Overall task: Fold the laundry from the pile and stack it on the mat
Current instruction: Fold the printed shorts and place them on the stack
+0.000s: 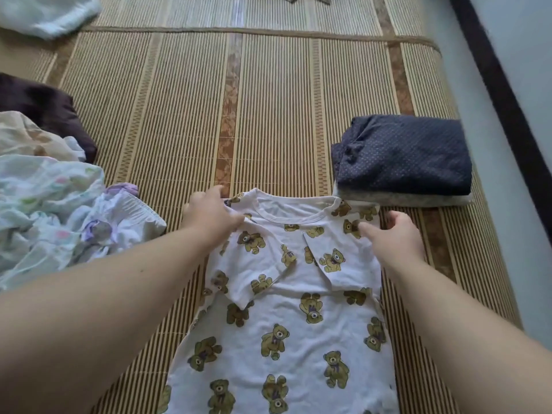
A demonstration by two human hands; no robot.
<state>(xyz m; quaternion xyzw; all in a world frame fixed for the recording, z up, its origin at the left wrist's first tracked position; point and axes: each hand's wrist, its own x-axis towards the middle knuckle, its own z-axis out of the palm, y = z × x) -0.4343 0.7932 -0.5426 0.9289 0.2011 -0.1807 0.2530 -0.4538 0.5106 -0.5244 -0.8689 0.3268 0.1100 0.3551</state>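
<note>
A white T-shirt with brown teddy bears lies flat on the striped bamboo mat, neck away from me, both sleeves folded inward over the chest. My left hand grips the shirt's left shoulder with curled fingers. My right hand is at the right shoulder, its fingers curled at the cloth edge; the grip itself is hidden. A folded stack, dark blue dotted cloth on top of grey and white pieces, sits on the mat just beyond the shirt's right shoulder. The unfolded laundry pile lies at left.
A dark brown cushion lies behind the pile. Pale blue cloth sits at the far left corner. A pale wall with a dark strip runs along the mat's right edge.
</note>
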